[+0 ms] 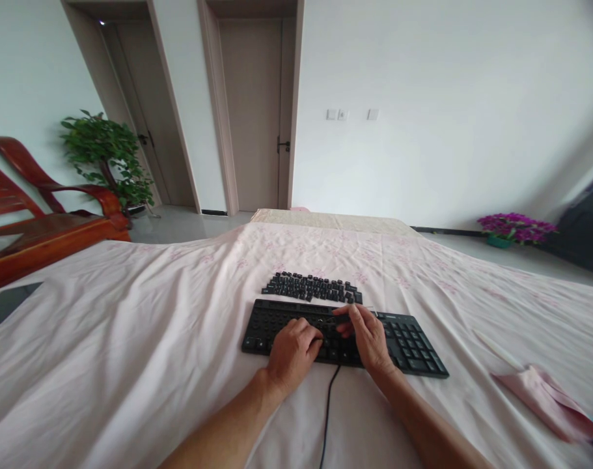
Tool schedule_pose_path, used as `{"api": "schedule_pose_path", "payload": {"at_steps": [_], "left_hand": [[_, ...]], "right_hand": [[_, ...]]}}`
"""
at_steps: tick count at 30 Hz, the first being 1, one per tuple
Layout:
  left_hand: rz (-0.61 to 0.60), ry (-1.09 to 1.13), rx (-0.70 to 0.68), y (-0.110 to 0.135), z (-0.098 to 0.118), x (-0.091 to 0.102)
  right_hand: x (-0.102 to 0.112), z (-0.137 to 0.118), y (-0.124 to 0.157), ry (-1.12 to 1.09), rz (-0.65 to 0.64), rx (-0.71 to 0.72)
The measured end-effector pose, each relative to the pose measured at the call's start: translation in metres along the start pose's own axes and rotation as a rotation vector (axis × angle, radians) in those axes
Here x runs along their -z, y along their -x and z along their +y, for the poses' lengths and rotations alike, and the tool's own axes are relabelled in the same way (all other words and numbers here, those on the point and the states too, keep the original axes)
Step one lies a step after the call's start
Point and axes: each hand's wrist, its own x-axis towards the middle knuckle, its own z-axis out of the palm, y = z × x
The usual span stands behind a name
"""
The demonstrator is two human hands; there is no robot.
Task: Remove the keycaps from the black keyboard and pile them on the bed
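A black keyboard (pixel 423 352) lies on the cloth in front of me, its left and middle parts largely stripped of keycaps. Its cable runs toward me. My left hand (pixel 295 352) rests over the middle of the keyboard with fingers curled together; what they hold, if anything, is hidden. Just to its right, my right hand (pixel 369 335) is closed in a pinch above the keyboard, around something small and dark that I cannot make out. Behind the keyboard, many loose black keycaps (pixel 310 286) lie in rows on the cloth.
A pink flowered cloth (pixel 179 339) covers the surface. To the right lie a pink rag (pixel 545 400) and a thin pale stick (pixel 496 348). A flat dark panel (pixel 8 303) is at the left edge, near a wooden chair (pixel 56 221). Beyond stand a plant (pixel 103 146) and purple flowers (pixel 515 227).
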Motion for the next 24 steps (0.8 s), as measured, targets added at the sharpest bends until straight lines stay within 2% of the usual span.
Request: {"api": "schedule_pose_path", "payload": {"at_steps": [24], "left_hand": [[0.020, 0.029, 0.004, -0.0012, -0.0005, -0.0021]], "right_hand": [[0.0007, 0.0026, -0.0010, 0.048, 0.003, -0.002]]}}
